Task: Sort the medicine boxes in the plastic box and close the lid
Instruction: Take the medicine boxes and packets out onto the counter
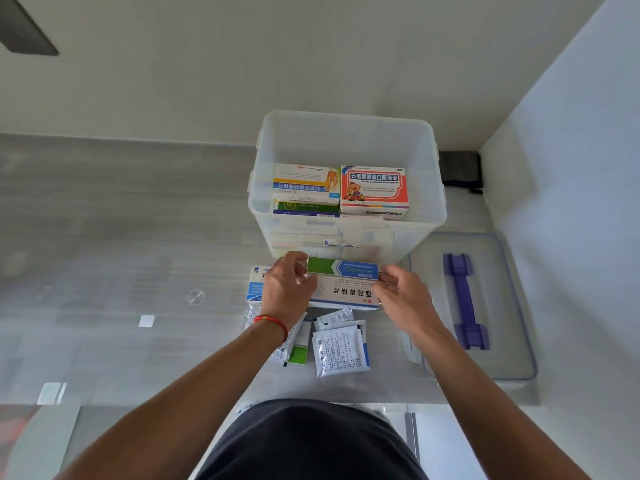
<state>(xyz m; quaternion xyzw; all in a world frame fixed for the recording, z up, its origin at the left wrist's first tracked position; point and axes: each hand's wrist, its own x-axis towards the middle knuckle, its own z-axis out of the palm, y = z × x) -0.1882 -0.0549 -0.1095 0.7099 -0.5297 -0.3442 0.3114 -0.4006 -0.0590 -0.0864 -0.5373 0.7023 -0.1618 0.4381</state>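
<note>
Both hands are closed on the ends of a long green, blue and white medicine box (343, 284): the left hand (287, 289) is clamped on its left end, the right hand (403, 296) on its right end, fingers curled over the far edge. This box is held just in front of the near wall of the clear plastic box (346, 140), with another white and blue carton (255, 284) showing from behind the left hand. Both forearms are stretched forward from the bottom of the view, and a red cord (273, 322) is worn on the left wrist. Inside the plastic box, a red and white carton (374, 190) is seen beside a yellow and blue carton (306, 181). White sachets (341, 349) lie on the table (121, 237) beneath the wrists. The lid (502, 306), with a purple handle (464, 299), lies flat to the right of the plastic box.
</note>
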